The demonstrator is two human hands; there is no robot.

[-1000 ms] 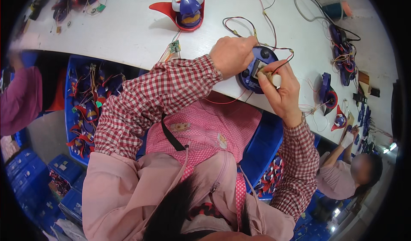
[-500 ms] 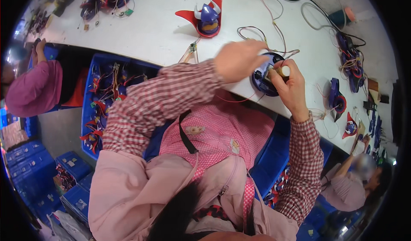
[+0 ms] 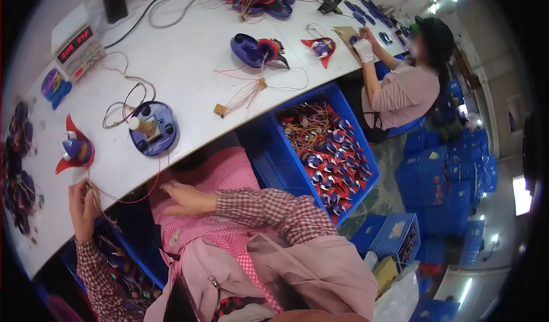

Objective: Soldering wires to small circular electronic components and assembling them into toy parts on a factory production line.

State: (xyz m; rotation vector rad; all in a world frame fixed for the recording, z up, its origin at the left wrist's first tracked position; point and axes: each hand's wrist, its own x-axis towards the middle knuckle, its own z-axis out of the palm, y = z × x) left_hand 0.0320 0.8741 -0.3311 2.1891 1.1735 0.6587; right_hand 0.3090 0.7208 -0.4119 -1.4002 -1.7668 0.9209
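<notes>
My left hand (image 3: pixel 83 206) is at the near edge of the white table (image 3: pixel 189 64), fingers closed on thin red wires (image 3: pixel 127 199). The wires run up to a round blue toy base (image 3: pixel 153 130) with a cream cylinder standing on it. My right hand (image 3: pixel 184 198) lies on my pink checked apron (image 3: pixel 229 173) below the table edge, fingers apart and holding nothing. A red and blue toy part (image 3: pixel 74 150) lies on the table just above my left hand.
A blue bin (image 3: pixel 343 116) of red and blue parts sits under the table to my right. A co-worker (image 3: pixel 400 90) works at the far end. On the table are a power supply (image 3: pixel 77 43), a small brown board (image 3: pixel 220 110) and more toy parts (image 3: pixel 260 50). Blue crates (image 3: pixel 446 179) are stacked on the right.
Both hands have left the blue base, which now sits alone on the table. My left hand dropped to the table edge with the wires and my right hand went to my lap. The view swung round.
</notes>
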